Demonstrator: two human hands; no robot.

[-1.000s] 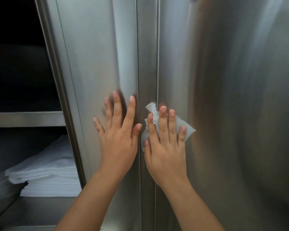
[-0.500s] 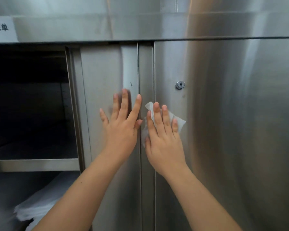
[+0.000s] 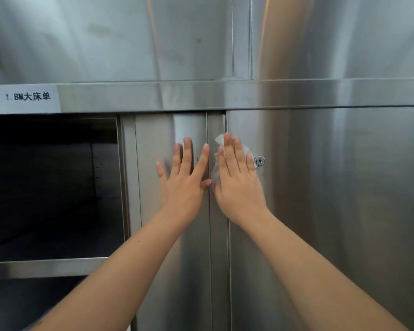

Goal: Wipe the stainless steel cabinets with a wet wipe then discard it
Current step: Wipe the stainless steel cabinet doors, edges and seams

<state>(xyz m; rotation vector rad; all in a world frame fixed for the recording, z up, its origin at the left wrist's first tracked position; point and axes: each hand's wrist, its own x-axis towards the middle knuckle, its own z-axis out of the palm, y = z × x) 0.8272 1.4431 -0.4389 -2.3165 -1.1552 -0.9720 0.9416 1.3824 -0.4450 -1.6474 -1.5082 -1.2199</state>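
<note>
A stainless steel cabinet fills the view. My right hand (image 3: 237, 182) lies flat with straight fingers on the right door (image 3: 332, 199), pressing a white wet wipe (image 3: 216, 170) against it near the door's left edge. Most of the wipe is hidden under my palm; its corners stick out at the top and left. My left hand (image 3: 185, 177) rests flat, fingers spread, on the narrow left panel (image 3: 153, 139), just beside the vertical seam.
A round lock (image 3: 259, 161) sits just right of my right fingertips. A horizontal steel rail (image 3: 225, 94) runs above both hands, with a white label (image 3: 26, 97) at its left. An open dark compartment (image 3: 50, 187) with a shelf edge (image 3: 46, 267) lies at left.
Both hands slid upward along the doors with the wipe, reaching the lock's height. My view rose too; the folded white linens at lower left dropped out of sight.
</note>
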